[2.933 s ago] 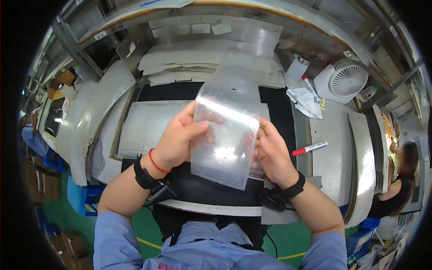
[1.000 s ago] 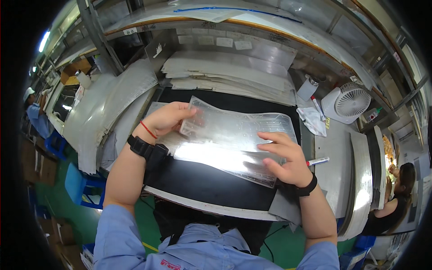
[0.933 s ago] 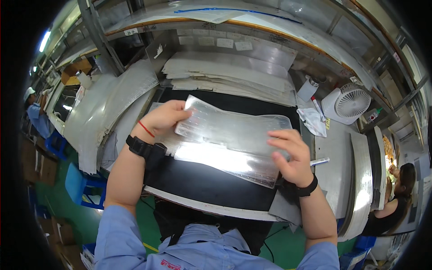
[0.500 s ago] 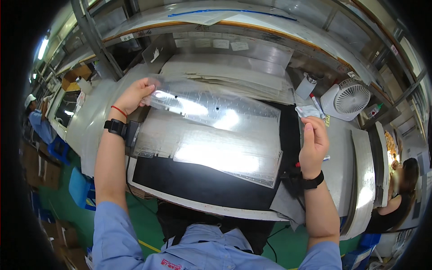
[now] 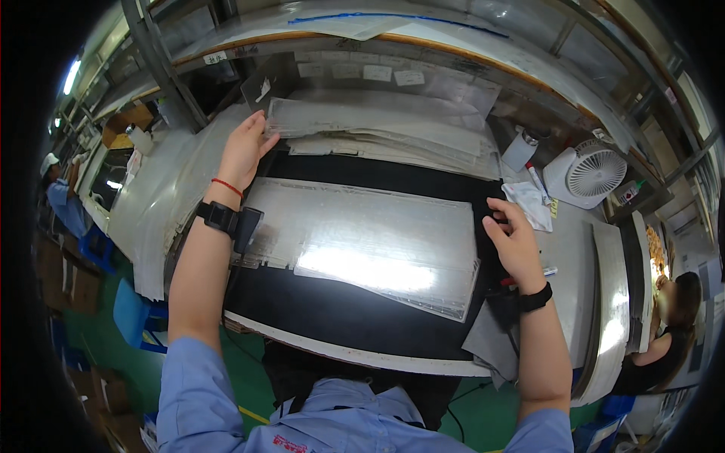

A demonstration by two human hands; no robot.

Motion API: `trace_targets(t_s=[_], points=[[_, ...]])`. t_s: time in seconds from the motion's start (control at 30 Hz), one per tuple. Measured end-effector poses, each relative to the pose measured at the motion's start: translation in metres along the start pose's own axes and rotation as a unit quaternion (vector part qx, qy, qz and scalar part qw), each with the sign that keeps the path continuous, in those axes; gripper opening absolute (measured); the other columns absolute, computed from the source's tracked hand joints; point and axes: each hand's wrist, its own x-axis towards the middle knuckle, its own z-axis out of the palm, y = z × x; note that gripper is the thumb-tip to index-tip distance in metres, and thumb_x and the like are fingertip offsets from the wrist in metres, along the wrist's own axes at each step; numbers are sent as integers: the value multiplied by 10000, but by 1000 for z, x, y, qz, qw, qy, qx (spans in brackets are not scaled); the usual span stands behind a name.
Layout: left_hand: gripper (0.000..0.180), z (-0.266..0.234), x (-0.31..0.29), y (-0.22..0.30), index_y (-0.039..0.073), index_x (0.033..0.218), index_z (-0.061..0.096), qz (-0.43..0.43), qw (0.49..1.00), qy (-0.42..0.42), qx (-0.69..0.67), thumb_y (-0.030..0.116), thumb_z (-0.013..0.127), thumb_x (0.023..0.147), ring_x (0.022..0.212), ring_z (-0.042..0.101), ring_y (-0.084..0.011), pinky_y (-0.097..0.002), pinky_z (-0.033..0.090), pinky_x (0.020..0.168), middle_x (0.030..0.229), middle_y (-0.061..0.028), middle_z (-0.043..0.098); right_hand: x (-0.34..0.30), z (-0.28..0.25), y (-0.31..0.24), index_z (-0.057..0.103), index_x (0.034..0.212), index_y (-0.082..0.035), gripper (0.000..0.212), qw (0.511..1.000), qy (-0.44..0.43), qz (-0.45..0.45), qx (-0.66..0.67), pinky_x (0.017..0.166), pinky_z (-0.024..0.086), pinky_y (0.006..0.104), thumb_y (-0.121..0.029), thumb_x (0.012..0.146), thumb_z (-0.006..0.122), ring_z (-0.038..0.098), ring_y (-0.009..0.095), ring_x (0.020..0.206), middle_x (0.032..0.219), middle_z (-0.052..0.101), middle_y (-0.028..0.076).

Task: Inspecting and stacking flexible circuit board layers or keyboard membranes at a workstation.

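Observation:
My left hand [image 5: 248, 148] is at the left end of the back stack of plastic sheets [image 5: 393, 146]. Its thumb and fingers close on the edge of a clear plastic sheet [image 5: 362, 117], which lies over that stack. My right hand [image 5: 516, 243] hovers above the right edge of the black mat [image 5: 302, 302], fingers curved and apart, with nothing in it. A white cloth [image 5: 533, 204] lies just beyond it. Between my hands, a second stack of clear sheets [image 5: 377, 219] rests on the mat, its top sheets slightly askew and shining with glare.
A white fan [image 5: 590, 172], a bottle [image 5: 521, 149] and a marker [image 5: 538, 181] stand or lie at the back right. More sheets [image 5: 600, 317] are piled on the right. A shelf [image 5: 423, 41] spans the back. A person [image 5: 672, 325] sits at far right.
My left hand has carried the clear sheet away from me, from above the middle stack onto the back stack. My right hand has opened and moved slightly left; the white cloth lies more spread out.

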Motion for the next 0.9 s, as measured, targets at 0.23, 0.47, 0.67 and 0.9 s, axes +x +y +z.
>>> trace_targets(t_s=[0.23, 0.47, 0.67, 0.9], points=[[498, -1, 7, -10, 3, 1428, 363, -51, 998, -28, 33, 166, 528, 988, 665, 501, -64, -183, 416, 554, 870, -13, 556, 0, 5, 2, 535, 1331, -37, 662, 958, -122, -89, -244, 1087, 336, 418, -296, 770, 770, 430, 367, 1286, 1395, 496, 180], [459, -11, -10, 2, 3, 1385, 383, -60, 996, -59, -8, 156, 541, 983, 606, 464, -55, -169, 376, 510, 782, -4, 545, 1, 0, -7, 551, 1324, -38, 678, 966, -141, -82, -200, 1068, 362, 396, -263, 732, 793, 473, 343, 1227, 1334, 548, 168], [381, -15, -19, 2, -1, 1319, 454, -57, 996, -40, 52, 175, 535, 990, 635, 535, -52, -169, 391, 518, 782, -2, 585, 0, 5, -9, 520, 1346, -35, 701, 978, -128, -80, -142, 1063, 368, 398, -219, 729, 797, 474, 351, 1224, 1290, 557, 182], [245, -15, -22, 12, 31, 1142, 600, -55, 983, -62, 163, 218, 542, 995, 630, 557, -37, -154, 390, 514, 777, 14, 592, -2, 4, -4, 507, 1356, -27, 787, 965, -140, -112, -194, 1074, 352, 416, -310, 692, 820, 459, 359, 1238, 1342, 532, 186]])
